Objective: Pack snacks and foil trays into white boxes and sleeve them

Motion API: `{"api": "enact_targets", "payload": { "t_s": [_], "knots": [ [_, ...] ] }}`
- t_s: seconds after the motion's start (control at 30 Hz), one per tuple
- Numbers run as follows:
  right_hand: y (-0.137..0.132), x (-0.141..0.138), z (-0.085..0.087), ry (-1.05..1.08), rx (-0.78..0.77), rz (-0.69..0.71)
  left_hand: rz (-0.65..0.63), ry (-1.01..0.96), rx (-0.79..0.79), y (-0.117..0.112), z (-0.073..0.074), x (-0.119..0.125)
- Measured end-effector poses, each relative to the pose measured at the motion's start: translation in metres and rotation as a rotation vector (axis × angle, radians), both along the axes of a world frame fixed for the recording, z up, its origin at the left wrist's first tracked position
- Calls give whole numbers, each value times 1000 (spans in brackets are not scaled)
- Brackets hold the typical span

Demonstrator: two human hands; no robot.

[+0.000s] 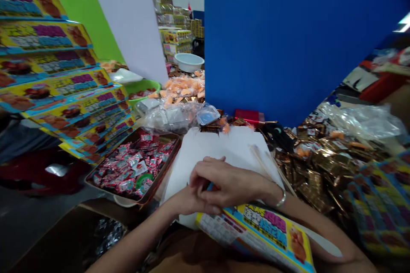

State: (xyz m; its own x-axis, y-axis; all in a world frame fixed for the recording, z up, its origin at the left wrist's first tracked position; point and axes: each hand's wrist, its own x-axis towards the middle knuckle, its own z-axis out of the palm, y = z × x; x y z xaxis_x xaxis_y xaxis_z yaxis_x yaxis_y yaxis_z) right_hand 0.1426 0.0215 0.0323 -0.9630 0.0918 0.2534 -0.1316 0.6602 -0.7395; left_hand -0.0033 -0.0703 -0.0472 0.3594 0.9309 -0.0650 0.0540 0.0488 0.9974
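My right hand (pixel 229 183), with a silver bracelet at the wrist, lies over my left hand (pixel 185 200) at the near edge of a white sheet (pixel 224 145). The right fingers curl round something small and bluish that I cannot make out. My left hand is mostly hidden beneath the right hand, so its fingers do not show. A flat yellow and blue printed carton (pixel 256 232) lies under my right forearm. Two thin wooden sticks (pixel 265 164) rest on the sheet's right side.
A tray of red and white wrapped candies (pixel 134 164) sits left of the sheet. Stacked yellow printed cartons (pixel 60 81) rise at the left. Gold-wrapped candies (pixel 317 166) pile at the right. A blue board (pixel 288 38) stands behind, with clear plastic bags (pixel 173 117) at its foot.
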Motion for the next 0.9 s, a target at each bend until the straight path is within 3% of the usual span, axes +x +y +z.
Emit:
{"api": "enact_targets", "payload": {
  "t_s": [0.1,0.17,0.27,0.37,0.43,0.47,0.53,0.6,0.73,0.8,0.9],
  "knots": [
    [12,21,-19,263,-413,165,102,-281,-79,-9,-17,-18],
    [17,45,-38,426,-575,162,173,-469,-138,-13,-28,-30],
    [11,72,-59,554,-612,-241,199,-562,-231,-12,-40,-41],
    [-5,79,-64,611,-647,-642,207,-536,-266,-11,-45,-42],
    [-11,78,-61,644,-676,-728,233,-509,-280,-12,-45,-40],
    [-12,78,-59,647,-667,-704,257,-501,-279,-12,-44,-39],
    [-12,80,-55,627,-575,-576,307,-486,-260,-10,-42,-37],
    [-8,83,-55,573,-389,-486,379,-455,-175,-3,-41,-38],
    [6,85,-70,391,116,-596,572,-191,246,20,-41,-50],
    [11,85,-82,323,281,-568,518,29,397,25,-34,-58],
    [9,83,-97,332,374,-514,277,268,434,22,-12,-64]
  ]
}}
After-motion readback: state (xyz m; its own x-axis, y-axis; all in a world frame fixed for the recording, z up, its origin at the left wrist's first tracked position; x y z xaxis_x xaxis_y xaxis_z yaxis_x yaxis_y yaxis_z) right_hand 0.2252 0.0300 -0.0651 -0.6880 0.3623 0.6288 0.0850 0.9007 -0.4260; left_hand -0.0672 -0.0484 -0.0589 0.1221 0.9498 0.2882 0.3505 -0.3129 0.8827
